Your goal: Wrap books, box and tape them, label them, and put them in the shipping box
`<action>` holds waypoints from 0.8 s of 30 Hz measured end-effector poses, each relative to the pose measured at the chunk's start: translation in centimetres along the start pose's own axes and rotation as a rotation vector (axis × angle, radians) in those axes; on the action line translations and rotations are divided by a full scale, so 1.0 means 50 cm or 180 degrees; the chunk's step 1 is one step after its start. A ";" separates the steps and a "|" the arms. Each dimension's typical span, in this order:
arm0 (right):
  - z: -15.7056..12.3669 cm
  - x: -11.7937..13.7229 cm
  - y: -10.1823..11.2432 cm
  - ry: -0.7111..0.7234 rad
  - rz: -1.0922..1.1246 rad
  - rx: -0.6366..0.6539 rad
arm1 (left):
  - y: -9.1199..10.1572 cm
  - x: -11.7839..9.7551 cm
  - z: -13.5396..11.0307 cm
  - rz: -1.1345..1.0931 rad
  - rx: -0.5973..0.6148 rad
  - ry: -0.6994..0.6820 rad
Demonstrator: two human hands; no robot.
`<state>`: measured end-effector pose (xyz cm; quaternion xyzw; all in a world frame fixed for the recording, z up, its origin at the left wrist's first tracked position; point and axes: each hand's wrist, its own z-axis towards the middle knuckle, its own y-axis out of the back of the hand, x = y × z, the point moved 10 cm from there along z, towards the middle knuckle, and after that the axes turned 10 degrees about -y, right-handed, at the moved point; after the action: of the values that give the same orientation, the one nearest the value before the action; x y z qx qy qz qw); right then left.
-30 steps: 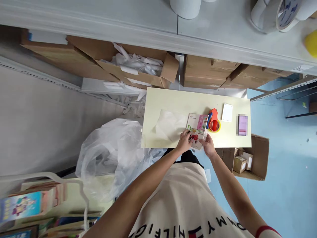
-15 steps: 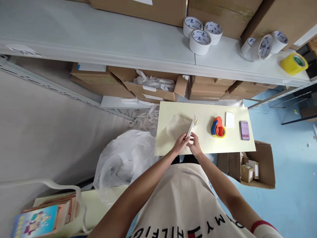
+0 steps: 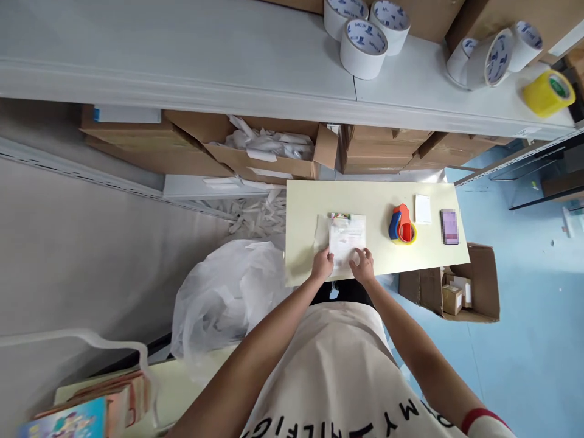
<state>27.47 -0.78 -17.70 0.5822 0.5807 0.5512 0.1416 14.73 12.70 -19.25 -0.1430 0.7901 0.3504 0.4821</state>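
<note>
A flat white packet (image 3: 347,238) with faint print lies on the small pale table, a strip of coloured picture showing along its top edge. My left hand (image 3: 323,264) grips the packet's lower left edge, thumb on top. At the lower right corner my right hand (image 3: 362,266) rests its fingertips on the packet, fingers apart. A thin whitish sheet (image 3: 321,233) peeks out from beneath the packet on the left. To the right stands a red and blue tape dispenser (image 3: 401,224) with a yellow-edged roll.
On the pale table (image 3: 301,201) also lie a white pad (image 3: 423,208) and a purple phone (image 3: 449,227). An open carton (image 3: 483,286) holds small boxes at right. A plastic bag (image 3: 228,292) bulges at left. Tape rolls (image 3: 364,52) stand on the shelf (image 3: 205,61) ahead.
The packet was held up on edge between both hands; now it lies flat with its printed face up. My hands have moved apart to its two sides.
</note>
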 end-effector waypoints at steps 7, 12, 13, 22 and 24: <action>-0.005 -0.020 -0.026 -0.0130 -0.0044 0.0021 | 0.038 -0.017 0.014 0.0682 -0.0215 -0.0349; 0.003 -0.042 -0.005 -0.0308 0.0590 -0.0076 | 0.008 -0.055 0.003 0.1135 0.0060 -0.0944; 0.007 -0.049 0.001 -0.0420 0.0787 -0.0090 | 0.000 -0.052 0.004 0.1123 0.0111 -0.0908; 0.030 -0.055 0.026 -0.1337 0.2909 0.0939 | -0.011 0.002 0.024 -0.0260 -0.0033 -0.0103; 0.021 -0.026 0.061 -0.1083 0.3110 0.1095 | -0.033 -0.002 0.024 -0.0488 0.0011 -0.0034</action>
<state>30.26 -2.21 -16.25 0.8800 0.2933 0.3479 -0.1364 16.50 12.32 -20.18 -0.2004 0.7749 0.3119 0.5120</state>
